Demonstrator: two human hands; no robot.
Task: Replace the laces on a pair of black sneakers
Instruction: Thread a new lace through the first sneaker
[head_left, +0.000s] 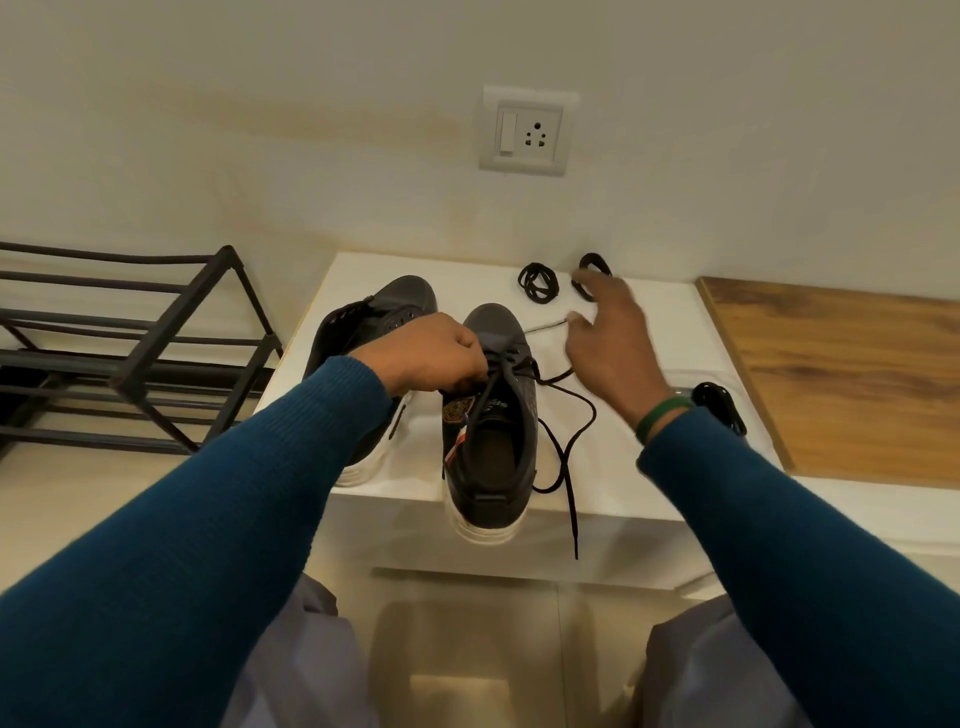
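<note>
Two black sneakers with white soles stand on a white table (623, 483), toes toward the wall. The left sneaker (379, 322) has no lace in its visible eyelets. The right sneaker (491, 431) carries a black lace (569, 457) that trails off its right side and hangs over the table's front edge. My left hand (431, 353) pinches the lace at the right sneaker's upper eyelets. My right hand (613, 343) pinches a lace end drawn taut out to the right of the toe. Two coiled black laces (540, 281) lie by the wall, the right one (597, 262) partly behind my fingers.
A dark metal shoe rack (140, 343) stands left of the table. A wooden board (841, 379) lies at the right. A small black object (719, 402) sits near my right wrist. A wall socket (527, 131) is above the table.
</note>
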